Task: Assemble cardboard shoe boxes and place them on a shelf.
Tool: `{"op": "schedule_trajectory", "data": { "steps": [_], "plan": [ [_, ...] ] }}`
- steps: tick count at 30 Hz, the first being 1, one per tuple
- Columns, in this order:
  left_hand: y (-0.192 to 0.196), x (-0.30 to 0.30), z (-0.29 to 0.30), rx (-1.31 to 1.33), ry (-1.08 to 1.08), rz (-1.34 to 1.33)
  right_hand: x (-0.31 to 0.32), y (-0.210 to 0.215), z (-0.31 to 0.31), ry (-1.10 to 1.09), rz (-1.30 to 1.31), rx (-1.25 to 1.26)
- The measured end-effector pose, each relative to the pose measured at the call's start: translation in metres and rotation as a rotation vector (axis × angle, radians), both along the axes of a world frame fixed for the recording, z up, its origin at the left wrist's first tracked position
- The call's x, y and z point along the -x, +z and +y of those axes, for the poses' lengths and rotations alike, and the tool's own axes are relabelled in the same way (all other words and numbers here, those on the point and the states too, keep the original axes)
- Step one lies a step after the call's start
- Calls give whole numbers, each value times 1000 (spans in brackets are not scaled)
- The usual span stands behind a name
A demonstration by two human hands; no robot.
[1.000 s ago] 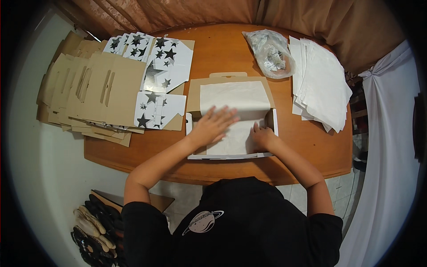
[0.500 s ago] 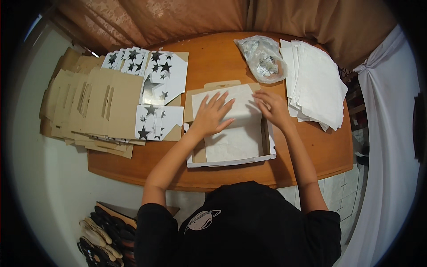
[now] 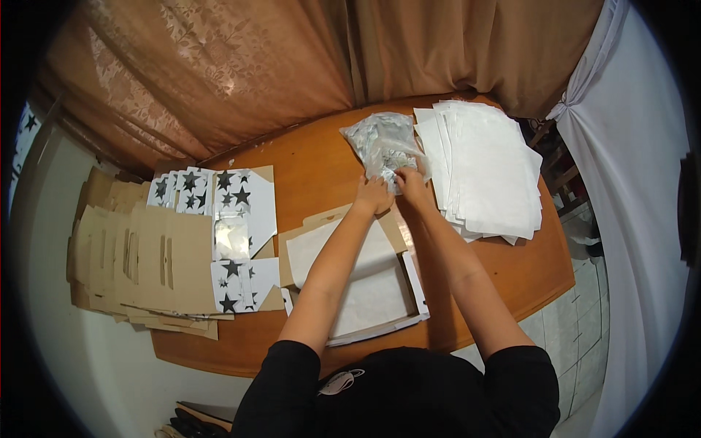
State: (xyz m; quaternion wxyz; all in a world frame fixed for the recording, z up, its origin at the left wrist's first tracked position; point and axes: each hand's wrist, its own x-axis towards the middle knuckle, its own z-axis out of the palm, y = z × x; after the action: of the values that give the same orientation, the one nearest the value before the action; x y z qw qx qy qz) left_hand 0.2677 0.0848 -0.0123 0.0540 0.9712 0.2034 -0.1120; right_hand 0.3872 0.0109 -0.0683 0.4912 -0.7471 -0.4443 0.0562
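Observation:
A clear plastic bag (image 3: 365, 136) with crumpled silvery pieces inside lies on the far side of the table. My left hand (image 3: 374, 196) is closed on the bag's near edge. Right beside it, my right hand (image 3: 413, 188) has its fingers curled in at the bag's mouth, by the silvery pieces; what they pinch is hidden. Under my left forearm sits an open cardboard box (image 3: 415, 281), its lid flap tipped back. White paper (image 3: 369, 255) lines the box and runs up over the flap.
At the right lies a stack of white paper sheets (image 3: 489, 168). Flattened brown cardboard boxes (image 3: 171, 255) overlap at the left, next to white boxes with dark stars (image 3: 244, 196). A brown curtain (image 3: 292, 58) hangs behind the wooden table (image 3: 292, 164).
Both hands have left the paper in the box and reached away to the plastic bag. The view has tilted up, so the table sits lower in the picture.

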Motion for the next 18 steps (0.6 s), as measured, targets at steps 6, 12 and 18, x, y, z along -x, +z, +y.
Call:
{"op": "schedule_trajectory", "data": {
  "steps": [6, 12, 18],
  "plan": [
    [10, -6, -6, 42, 34, 77, 5, -8, 18, -142, -116, 33],
    [18, 14, -6, 102, 65, -63, 13, -1, 11, -148, 27, 1],
    [39, 49, -18, 78, 108, -414, 18, 26, -14, -237, -291, -215]
  ]
}}
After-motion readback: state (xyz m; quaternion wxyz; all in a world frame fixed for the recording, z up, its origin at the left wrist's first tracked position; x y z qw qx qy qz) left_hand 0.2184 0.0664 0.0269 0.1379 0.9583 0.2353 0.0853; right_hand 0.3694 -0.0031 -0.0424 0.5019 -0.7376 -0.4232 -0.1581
